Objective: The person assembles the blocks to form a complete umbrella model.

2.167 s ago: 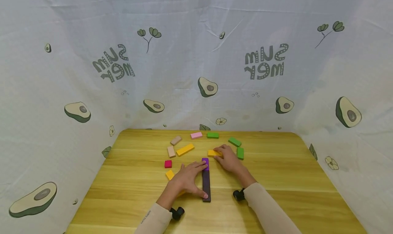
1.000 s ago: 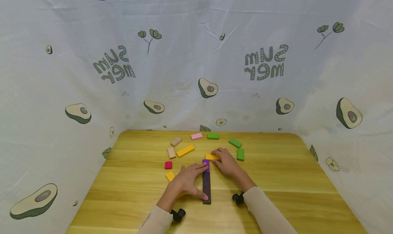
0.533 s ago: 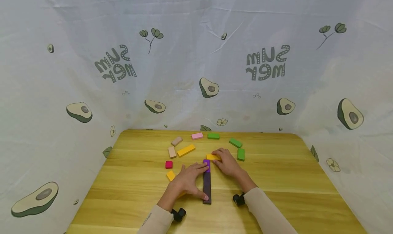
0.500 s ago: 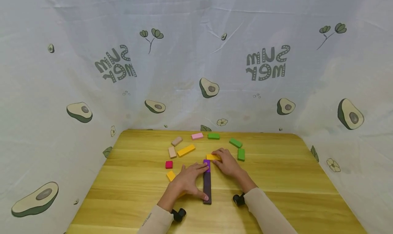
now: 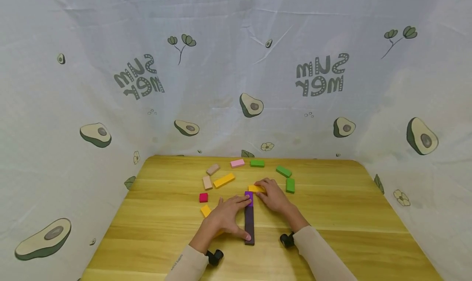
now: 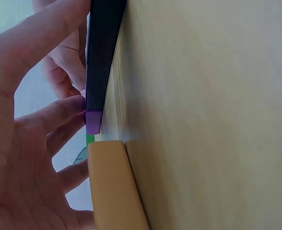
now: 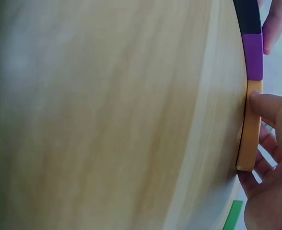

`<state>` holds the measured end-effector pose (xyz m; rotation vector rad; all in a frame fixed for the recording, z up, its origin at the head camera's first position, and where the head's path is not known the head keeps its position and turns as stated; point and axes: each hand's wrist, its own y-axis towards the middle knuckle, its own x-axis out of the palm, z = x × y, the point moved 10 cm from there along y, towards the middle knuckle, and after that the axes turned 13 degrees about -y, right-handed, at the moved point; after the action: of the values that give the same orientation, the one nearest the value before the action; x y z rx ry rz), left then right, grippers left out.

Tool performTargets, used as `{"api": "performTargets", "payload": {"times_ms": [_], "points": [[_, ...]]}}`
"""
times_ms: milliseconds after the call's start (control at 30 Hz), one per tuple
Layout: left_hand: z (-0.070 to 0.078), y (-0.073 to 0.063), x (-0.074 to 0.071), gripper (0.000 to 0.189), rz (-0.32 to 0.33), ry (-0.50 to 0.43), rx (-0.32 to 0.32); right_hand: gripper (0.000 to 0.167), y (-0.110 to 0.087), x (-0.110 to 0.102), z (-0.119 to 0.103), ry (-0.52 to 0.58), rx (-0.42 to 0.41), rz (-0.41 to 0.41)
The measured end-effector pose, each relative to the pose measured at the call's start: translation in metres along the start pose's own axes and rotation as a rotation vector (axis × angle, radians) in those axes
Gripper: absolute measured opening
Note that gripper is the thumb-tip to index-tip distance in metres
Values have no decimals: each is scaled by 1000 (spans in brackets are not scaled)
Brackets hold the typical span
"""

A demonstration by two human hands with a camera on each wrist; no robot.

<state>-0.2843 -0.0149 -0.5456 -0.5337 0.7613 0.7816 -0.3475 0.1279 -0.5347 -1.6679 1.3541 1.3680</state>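
A purple block (image 5: pixel 249 193) lies end to end with a dark strip (image 5: pixel 249 223), which shows a seam in the left wrist view. My left hand (image 5: pixel 222 218) spans this row with spread fingers: fingertips rest on the purple block, the thumb on the dark strip's near end. Across the far end of the purple block, touching it, lies a yellow block (image 7: pixel 250 139). My right hand (image 5: pixel 274 196) pinches that yellow block between thumb and fingers, covering its right part in the head view. Under my left hand, another yellow block (image 6: pixel 114 182) is mostly hidden from the head camera.
Around the hands on the wooden table (image 5: pixel 332 215) lie a red block (image 5: pixel 203 198), a small yellow block (image 5: pixel 205 210), a long yellow block (image 5: pixel 224 180), two beige blocks (image 5: pixel 207 182), a pink block (image 5: pixel 237 163) and several green blocks (image 5: pixel 290 185). A printed cloth (image 5: pixel 214 68) hangs behind.
My right hand has slid the yellow block left and slightly nearer, up against the purple block's far end. Over the last second both hands have stayed in place.
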Motion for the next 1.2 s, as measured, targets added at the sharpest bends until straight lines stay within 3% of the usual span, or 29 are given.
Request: {"api": "performTargets", "payload": {"times_ms": [733,1200], "points": [[0,-2,-1,116,28,-13,30,33,-2,1,1,38,15,-21],[1,-3,-1,116,29,-23,35,47,-12,-7,-3,37,-8,-57]]}}
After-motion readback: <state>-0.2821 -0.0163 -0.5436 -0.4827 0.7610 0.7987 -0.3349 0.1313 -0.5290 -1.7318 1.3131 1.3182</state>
